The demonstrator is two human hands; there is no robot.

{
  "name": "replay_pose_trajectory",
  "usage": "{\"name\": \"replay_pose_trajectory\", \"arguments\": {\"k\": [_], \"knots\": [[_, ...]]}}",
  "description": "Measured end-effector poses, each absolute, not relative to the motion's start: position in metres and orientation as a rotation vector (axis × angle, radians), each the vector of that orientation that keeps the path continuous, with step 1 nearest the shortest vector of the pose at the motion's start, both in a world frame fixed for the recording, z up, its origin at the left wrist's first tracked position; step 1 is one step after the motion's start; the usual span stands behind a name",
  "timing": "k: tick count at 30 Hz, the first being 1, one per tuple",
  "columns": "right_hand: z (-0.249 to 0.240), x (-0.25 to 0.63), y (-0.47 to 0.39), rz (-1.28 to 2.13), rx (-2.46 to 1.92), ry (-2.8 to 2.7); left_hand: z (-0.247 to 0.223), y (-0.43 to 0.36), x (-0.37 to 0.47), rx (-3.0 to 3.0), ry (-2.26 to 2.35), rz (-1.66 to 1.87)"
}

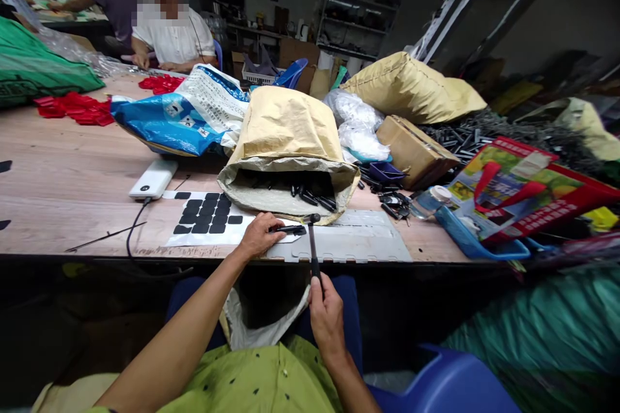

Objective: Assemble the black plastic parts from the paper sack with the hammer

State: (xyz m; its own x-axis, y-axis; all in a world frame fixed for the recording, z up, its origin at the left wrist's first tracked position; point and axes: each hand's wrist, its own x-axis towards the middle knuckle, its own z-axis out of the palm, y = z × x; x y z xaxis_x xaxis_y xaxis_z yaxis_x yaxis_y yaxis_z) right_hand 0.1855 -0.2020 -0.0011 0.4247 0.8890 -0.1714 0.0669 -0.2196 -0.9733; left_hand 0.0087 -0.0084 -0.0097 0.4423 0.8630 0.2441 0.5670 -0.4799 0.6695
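My left hand is closed on one end of a small black part, which lies low over the grey plate at the table's front edge. In my right hand is the dark handle of a small hammer; its head is just beside the free end of the black part. Behind both hands a tan sack lies with its mouth towards me, several black pieces inside. A white sheet with black square stickers is left of my left hand.
A white power bank with a cable sits at the left. A blue and white bag lies behind it. To the right are a clear jar, a blue tray and a cardboard box. Two people sit across the table, far left.
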Motion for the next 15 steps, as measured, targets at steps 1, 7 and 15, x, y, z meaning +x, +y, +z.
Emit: {"name": "replay_pose_trajectory", "arguments": {"k": [1,7,15], "knots": [[-0.0003,0.1856,-0.2020,0.873,-1.641,-0.955,-0.0099,-0.0081,0.0086,2.200,1.199,0.785],[-0.0079,0.1862,-0.2030,0.718,-1.775,-1.259,-0.0083,-0.0081,0.0101,2.202,1.230,0.770],[-0.0042,0.1791,-0.2022,0.744,-1.729,-1.319,-0.0058,-0.0093,0.0104,2.194,1.247,0.740]]}}
